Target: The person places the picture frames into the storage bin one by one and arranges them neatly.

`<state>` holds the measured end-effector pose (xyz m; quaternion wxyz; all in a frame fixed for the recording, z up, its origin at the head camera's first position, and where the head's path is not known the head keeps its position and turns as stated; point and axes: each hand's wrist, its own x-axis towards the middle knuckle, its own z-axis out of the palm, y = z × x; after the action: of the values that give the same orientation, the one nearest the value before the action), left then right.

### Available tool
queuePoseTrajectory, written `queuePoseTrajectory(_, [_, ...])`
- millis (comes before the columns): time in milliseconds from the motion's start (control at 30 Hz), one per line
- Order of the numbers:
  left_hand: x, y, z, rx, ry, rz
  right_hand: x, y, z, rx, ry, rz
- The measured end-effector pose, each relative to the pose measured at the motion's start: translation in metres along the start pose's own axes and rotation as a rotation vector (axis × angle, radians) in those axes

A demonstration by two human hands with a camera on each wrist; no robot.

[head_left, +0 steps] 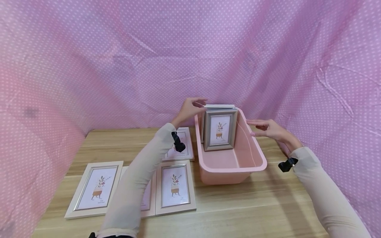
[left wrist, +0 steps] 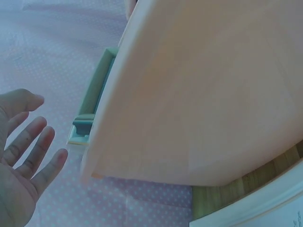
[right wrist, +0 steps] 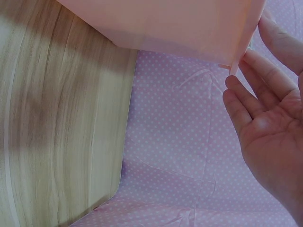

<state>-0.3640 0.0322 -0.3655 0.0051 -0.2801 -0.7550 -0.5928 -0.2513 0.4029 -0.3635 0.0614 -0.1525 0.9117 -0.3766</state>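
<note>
A pink plastic bin stands on the table. Inside it, a silver-beige picture frame with a potted-plant print leans upright before several other frames, whose white top edges show at the back. My left hand hovers by the top left corner of these frames. In the left wrist view, its loosely spread fingers are apart from the bin and hold nothing. At the bin's right rim is my right hand, fingers nearly straight; the right wrist view shows its fingertips against the rim's outside.
On the wooden table, left of the bin, lie a cream picture frame, another cream frame and a whitish frame behind. My left sleeve partly covers one between them. A pink dotted curtain hangs behind and at the sides.
</note>
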Motion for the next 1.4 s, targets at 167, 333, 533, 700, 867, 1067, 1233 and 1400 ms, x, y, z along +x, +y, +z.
queuePoseTrajectory(167, [-0.007,-0.003,-0.014,0.022,0.054,0.013,0.002,0.000,0.000,0.011,0.008,-0.004])
queuePoseTrajectory(333, [-0.016,-0.015,-0.034,0.032,0.103,-0.018,0.002,0.001,0.000,0.020,0.011,0.009])
queuePoseTrajectory(533, [-0.031,-0.038,-0.060,-0.043,0.114,-0.158,0.000,0.000,0.001,0.010,0.008,-0.016])
queuePoseTrajectory(700, [-0.047,-0.057,-0.075,-0.054,0.115,-0.239,0.000,0.002,0.000,0.013,0.013,-0.013])
queuePoseTrajectory(867, [-0.061,-0.071,-0.088,-0.027,0.137,-0.298,0.002,0.004,0.000,0.025,0.002,-0.006])
queuePoseTrajectory(1067, [-0.076,-0.088,-0.098,-0.001,0.151,-0.377,0.002,0.005,0.000,0.026,-0.008,-0.026])
queuePoseTrajectory(1233, [-0.089,-0.105,-0.103,0.012,0.142,-0.428,0.001,0.004,0.001,0.052,-0.011,-0.020])
queuePoseTrajectory(1400, [-0.100,-0.123,-0.107,-0.002,0.109,-0.477,0.001,0.004,0.001,0.051,-0.012,-0.008])
